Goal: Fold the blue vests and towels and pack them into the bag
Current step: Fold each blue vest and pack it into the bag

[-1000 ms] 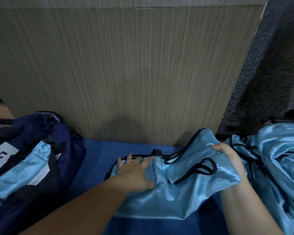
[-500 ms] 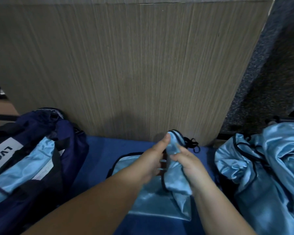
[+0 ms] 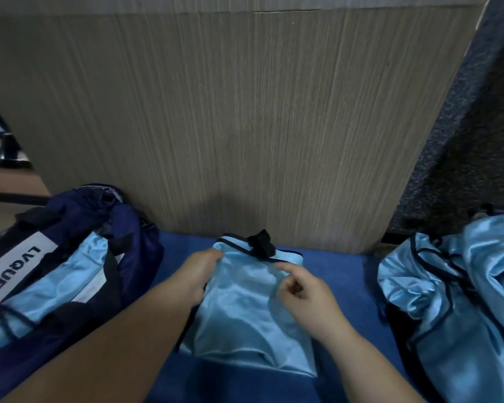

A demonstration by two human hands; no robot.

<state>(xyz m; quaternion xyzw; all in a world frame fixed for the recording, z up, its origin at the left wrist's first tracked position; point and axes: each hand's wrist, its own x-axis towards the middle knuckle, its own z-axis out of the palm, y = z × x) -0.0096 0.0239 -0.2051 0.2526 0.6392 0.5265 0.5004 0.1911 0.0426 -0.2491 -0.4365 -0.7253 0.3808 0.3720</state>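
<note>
A shiny light-blue vest (image 3: 245,312) with black trim lies folded into a narrow rectangle on the dark blue surface (image 3: 341,274), its black straps bunched at the far end. My left hand (image 3: 197,271) grips the vest's upper left edge. My right hand (image 3: 300,289) hovers over its right side, fingers loosely curled, holding nothing I can make out. At the left stands the open navy bag (image 3: 70,257) with a white label, and light-blue fabric lies inside it.
A heap of unfolded light-blue vests (image 3: 460,301) lies at the right. A tall wood-grain panel (image 3: 230,126) rises directly behind the blue surface. Dark speckled carpet (image 3: 463,141) shows at the far right.
The vest was spread wide and held at both ends; both hands brought the right half over to the middle, and now it lies flat as a narrow fold. My right hand has let go.
</note>
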